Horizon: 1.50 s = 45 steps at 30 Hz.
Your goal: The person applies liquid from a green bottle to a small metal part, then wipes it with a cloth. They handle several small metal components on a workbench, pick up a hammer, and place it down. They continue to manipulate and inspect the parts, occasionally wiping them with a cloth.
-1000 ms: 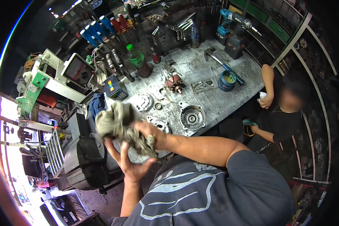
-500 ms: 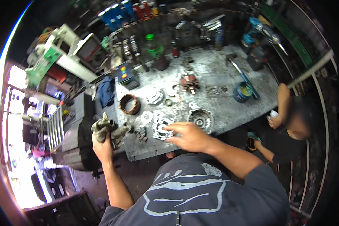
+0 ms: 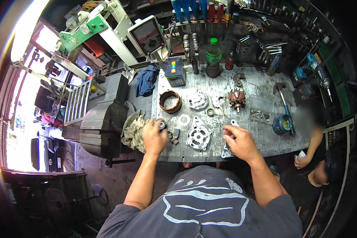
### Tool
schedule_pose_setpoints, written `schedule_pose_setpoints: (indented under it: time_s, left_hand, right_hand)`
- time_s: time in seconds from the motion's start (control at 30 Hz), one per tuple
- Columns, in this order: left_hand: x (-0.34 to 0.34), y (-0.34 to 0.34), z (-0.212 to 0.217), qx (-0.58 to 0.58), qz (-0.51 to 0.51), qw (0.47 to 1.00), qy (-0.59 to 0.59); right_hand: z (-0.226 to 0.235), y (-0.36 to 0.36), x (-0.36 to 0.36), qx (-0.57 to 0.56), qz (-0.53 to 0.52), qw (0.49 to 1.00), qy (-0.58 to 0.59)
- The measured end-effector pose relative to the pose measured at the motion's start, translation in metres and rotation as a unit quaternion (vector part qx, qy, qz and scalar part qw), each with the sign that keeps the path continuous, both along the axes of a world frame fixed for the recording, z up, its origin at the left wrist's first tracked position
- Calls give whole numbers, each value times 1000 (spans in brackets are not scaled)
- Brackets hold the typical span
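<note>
My left hand [image 3: 154, 138] is above the left end of the metal bench, fingers apart and curved by a small round pulley-like part [image 3: 162, 124]. Whether they touch it I cannot tell. A dirty, crumpled rag [image 3: 133, 133] lies just left of that hand. Over a second metal housing [image 3: 227, 152], mostly hidden beneath it, hovers my right hand [image 3: 242, 143], thumb and forefinger apart with nothing between them. Between both hands lies a slotted alternator housing [image 3: 198, 135]. Behind are a flat ring [image 3: 184, 120], a copper-wound stator [image 3: 170, 102], another round housing [image 3: 198, 100] and a rotor [image 3: 237, 99].
A large vise [image 3: 103, 123] stands left of the bench. Toward the back are a boxed battery [image 3: 175, 73] and a green-capped bottle [image 3: 213, 57]. A hammer [image 3: 283, 101] and a blue tin [image 3: 282, 124] lie right. Another person's hand [image 3: 302, 161] shows at the right.
My left hand has let go of the rag, which now lies beside the vise. My right hand has moved right, off the slotted housing. The whole view has shifted.
</note>
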State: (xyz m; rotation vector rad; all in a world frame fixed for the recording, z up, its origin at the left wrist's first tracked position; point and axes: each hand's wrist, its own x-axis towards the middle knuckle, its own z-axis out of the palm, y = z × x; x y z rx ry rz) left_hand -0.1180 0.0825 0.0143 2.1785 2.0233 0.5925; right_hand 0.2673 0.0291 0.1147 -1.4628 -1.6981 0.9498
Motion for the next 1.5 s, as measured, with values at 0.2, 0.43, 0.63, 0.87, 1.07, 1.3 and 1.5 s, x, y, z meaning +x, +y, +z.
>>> schedule_pose_setpoints:
  time_s: [0.2,0.43,0.63,0.87,1.07,1.3,1.5]
  left_hand:
    - [63,72,-13,-147,-210,967,11]
    - [72,89,-27,-146,-242,954,95]
    - [98,73,21,-97,-131,986,46]
    - [221,-11,59,-59,-458,887,14]
    - [295,-13,37,-135,-456,868,141]
    - [299,-2,13,-161,-471,845,196]
    - [306,-3,14,-175,-455,837,250]
  right_hand:
    - [33,3,1,92,47,994,-40]
    - [23,-59,67,88,-179,980,-24]
    - [-4,-112,100,49,-225,972,-43]
    - [-15,-110,126,46,-197,978,-42]
    - [-24,-104,138,66,-149,987,-1]
    - [-47,-119,143,37,-124,992,-9]
    - [-56,-122,144,4,-144,990,-4]
